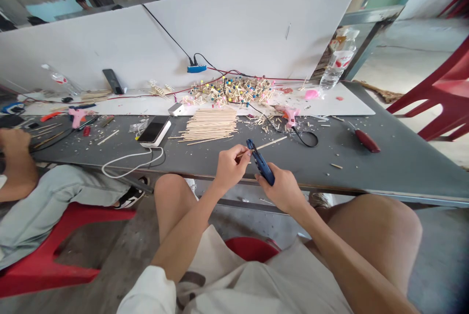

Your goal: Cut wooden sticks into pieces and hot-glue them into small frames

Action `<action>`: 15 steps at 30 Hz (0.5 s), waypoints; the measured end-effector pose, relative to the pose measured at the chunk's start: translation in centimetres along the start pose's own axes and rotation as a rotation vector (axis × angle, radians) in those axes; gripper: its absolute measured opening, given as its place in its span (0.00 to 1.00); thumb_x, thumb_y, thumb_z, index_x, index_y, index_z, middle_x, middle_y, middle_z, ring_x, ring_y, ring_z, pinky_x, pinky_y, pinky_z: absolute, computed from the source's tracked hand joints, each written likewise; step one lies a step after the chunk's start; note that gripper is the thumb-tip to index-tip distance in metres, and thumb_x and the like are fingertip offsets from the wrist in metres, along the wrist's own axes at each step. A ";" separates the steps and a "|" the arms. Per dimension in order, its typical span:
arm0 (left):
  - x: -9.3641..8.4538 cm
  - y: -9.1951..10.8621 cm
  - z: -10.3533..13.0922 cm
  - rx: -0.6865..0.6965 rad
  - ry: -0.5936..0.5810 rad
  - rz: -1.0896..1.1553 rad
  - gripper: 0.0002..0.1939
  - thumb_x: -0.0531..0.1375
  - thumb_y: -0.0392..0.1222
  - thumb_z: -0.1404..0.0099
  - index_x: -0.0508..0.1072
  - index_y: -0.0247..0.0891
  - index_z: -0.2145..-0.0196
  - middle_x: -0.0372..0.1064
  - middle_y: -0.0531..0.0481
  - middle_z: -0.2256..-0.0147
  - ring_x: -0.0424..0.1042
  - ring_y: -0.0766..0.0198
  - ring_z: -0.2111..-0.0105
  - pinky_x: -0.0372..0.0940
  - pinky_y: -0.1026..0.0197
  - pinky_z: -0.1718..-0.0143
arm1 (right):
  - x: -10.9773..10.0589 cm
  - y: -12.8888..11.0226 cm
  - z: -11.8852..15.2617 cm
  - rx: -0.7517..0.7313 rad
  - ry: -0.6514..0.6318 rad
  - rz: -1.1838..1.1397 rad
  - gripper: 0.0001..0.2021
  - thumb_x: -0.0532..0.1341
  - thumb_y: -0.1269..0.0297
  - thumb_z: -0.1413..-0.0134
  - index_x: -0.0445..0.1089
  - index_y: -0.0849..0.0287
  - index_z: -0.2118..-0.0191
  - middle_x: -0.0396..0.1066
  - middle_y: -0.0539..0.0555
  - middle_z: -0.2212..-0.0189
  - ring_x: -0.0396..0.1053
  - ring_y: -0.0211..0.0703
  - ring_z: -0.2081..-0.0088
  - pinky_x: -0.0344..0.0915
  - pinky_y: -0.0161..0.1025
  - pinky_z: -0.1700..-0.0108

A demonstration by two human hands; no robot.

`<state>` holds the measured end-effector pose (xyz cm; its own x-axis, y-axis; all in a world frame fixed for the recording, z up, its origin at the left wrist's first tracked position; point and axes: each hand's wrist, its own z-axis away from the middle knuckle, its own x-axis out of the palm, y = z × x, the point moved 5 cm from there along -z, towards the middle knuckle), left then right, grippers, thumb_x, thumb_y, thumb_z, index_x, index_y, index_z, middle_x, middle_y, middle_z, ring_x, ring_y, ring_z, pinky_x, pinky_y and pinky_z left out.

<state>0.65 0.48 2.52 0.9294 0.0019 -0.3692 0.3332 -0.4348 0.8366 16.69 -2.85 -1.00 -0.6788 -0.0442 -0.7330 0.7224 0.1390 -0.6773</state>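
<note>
My left hand (230, 166) pinches a thin wooden stick (270, 144) that points right, over the front edge of the grey table (384, 162). My right hand (282, 189) grips blue-handled cutters (261, 162), whose jaws sit around the stick close to my left fingers. Just behind my hands lies a neat pile of long wooden sticks (210, 126). Farther back is a heap of short sticks with coloured bead tips (234, 90).
A pink glue gun (291, 116) with a black cord, a red-handled tool (366, 140), a phone on a white power bank (154, 132), a water bottle (335, 67) and a white board (344, 101) are on the table. Another person's arm (16, 167) rests at left. Red chairs (439, 94) stand right.
</note>
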 end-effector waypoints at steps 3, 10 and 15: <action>-0.1 0.2 0.0 0.004 -0.004 0.000 0.16 0.56 0.50 0.30 0.70 0.36 0.71 0.55 0.57 0.83 0.52 0.71 0.83 0.48 0.65 0.80 | 0.1 0.1 0.0 0.011 -0.017 0.013 0.09 0.56 0.55 0.42 0.64 0.53 0.65 0.68 0.49 0.78 0.62 0.43 0.75 0.54 0.35 0.72; 0.0 0.1 0.0 -0.039 -0.023 0.046 0.15 0.56 0.49 0.30 0.70 0.36 0.69 0.58 0.56 0.82 0.58 0.70 0.82 0.53 0.66 0.78 | 0.0 -0.1 0.0 0.020 -0.025 0.030 0.08 0.55 0.55 0.42 0.63 0.54 0.65 0.69 0.50 0.77 0.64 0.44 0.74 0.53 0.36 0.71; 0.1 -0.3 0.1 -0.046 -0.016 0.049 0.16 0.56 0.50 0.31 0.70 0.35 0.69 0.59 0.55 0.82 0.59 0.70 0.82 0.52 0.66 0.78 | 0.0 -0.4 0.1 -0.005 -0.004 0.048 0.08 0.56 0.56 0.42 0.60 0.54 0.67 0.67 0.50 0.78 0.63 0.43 0.75 0.52 0.36 0.70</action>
<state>0.58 0.57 2.19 0.9420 -0.0333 -0.3338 0.2949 -0.3919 0.8715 16.37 -2.98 -0.74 -0.6428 -0.0409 -0.7650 0.7535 0.1462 -0.6410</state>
